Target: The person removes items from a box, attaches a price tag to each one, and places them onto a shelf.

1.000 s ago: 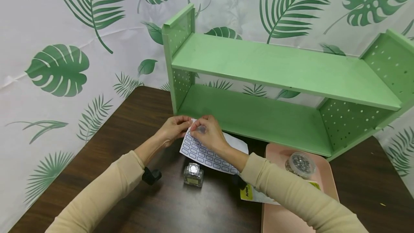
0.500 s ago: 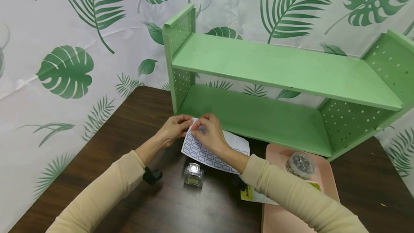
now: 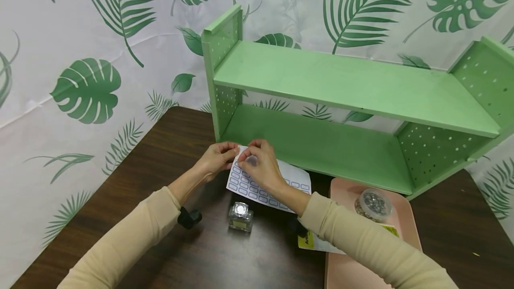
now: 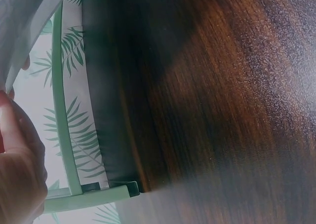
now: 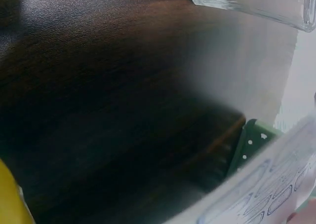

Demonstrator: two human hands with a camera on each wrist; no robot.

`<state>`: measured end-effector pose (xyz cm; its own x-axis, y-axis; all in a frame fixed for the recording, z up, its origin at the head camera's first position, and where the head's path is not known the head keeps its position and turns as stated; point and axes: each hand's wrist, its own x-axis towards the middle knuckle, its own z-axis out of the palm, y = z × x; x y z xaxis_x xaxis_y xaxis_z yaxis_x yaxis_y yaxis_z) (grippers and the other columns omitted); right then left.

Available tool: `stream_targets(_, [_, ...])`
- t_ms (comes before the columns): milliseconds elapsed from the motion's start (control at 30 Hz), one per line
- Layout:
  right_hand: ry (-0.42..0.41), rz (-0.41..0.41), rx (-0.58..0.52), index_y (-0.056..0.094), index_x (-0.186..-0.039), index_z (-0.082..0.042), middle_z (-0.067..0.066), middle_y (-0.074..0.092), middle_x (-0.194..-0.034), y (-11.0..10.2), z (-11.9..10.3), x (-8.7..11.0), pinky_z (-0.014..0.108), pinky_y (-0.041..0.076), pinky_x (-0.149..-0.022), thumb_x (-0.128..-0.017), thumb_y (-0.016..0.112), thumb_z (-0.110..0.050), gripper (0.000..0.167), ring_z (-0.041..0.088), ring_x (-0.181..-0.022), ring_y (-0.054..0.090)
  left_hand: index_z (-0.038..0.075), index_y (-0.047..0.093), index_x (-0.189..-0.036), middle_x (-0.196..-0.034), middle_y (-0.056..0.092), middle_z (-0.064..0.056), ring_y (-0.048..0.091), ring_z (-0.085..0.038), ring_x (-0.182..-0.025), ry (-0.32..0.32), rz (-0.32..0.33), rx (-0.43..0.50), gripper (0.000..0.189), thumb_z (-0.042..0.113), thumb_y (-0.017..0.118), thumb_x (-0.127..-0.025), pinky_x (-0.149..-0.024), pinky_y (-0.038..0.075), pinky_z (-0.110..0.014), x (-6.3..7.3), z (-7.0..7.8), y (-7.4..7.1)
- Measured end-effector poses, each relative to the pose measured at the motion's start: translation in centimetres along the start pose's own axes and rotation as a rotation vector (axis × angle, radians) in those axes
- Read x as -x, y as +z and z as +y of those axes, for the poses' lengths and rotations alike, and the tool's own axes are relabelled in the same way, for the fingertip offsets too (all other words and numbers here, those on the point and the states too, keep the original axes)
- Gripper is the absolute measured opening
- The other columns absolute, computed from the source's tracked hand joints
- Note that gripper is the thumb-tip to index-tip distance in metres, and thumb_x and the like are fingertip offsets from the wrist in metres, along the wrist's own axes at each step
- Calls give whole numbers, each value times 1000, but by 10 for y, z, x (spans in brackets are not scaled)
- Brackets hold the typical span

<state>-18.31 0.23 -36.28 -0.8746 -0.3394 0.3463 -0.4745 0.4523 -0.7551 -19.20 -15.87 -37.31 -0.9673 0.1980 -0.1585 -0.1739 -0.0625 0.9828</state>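
A white label sheet (image 3: 250, 188) printed with rows of small blue-bordered labels is held up above the table in front of the shelf. My left hand (image 3: 216, 160) pinches its upper left corner between thumb and fingers. Near that same corner the thumb and index finger of my right hand (image 3: 261, 166) are pinched together at the labels; whether a label is between them is too small to tell. The sheet's right part shows behind the right wrist. In the left wrist view, the left hand (image 4: 19, 169) grips the sheet (image 4: 24, 31); the right wrist view shows printed labels (image 5: 266, 194) up close.
A small square glass bottle (image 3: 240, 217) stands on the dark wooden table (image 3: 225, 262) below the sheet. Behind rises a green two-tier shelf (image 3: 313, 137). At right, a pink tray (image 3: 405, 231) bears a round clear tub (image 3: 373, 205) and a yellow-and-white packet (image 3: 321, 243), partly under the right sleeve.
The sheet has shifted very slightly to the right and up. Both hands keep nearly the same place and hold, the right hand rising a touch.
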Motion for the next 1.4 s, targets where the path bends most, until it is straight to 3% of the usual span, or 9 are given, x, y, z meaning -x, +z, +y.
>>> stream_targets(400, [7,-7,14,65,-76,-5,15,56,-106,2,0,1,44,37,-93,-74,71,-3,6,31,-106,47,-15,44,-120,-89,55,1,58,-3,-74,-7,5,21,30,8,45,-99,-64,51,-15,0,-2,0])
stream_targets(733, [2,42,136,67,-80,-12,7,63,-102,4,0,4,43,35,-91,-76,73,-11,7,25,-103,49,-15,44,-119,-88,55,2,58,-4,-73,-4,14,29,29,6,44,-99,-63,51,-15,0,-2,0])
stream_targets(833, [16,38,154,68,-81,-14,4,67,-94,3,-1,4,42,34,-85,-77,73,-13,7,22,-94,50,-15,45,-119,-88,55,2,58,-3,-72,-5,20,30,29,6,44,-99,-62,51,-15,0,-2,0])
stream_targets(1067, [17,7,106,68,-81,-12,0,65,-73,2,-1,3,30,32,-70,-78,73,-11,6,15,-72,45,-14,46,-118,-89,55,2,58,-3,-73,-10,34,40,28,6,46,-98,-64,52,-15,0,-4,0])
stream_targets(1400, [16,-18,-7,63,-84,-6,7,64,-82,5,1,4,25,42,-69,-80,68,-3,7,16,-75,53,-14,46,-118,-90,55,1,59,-4,-74,-11,38,46,28,6,45,-98,-66,52,-16,2,-5,-1])
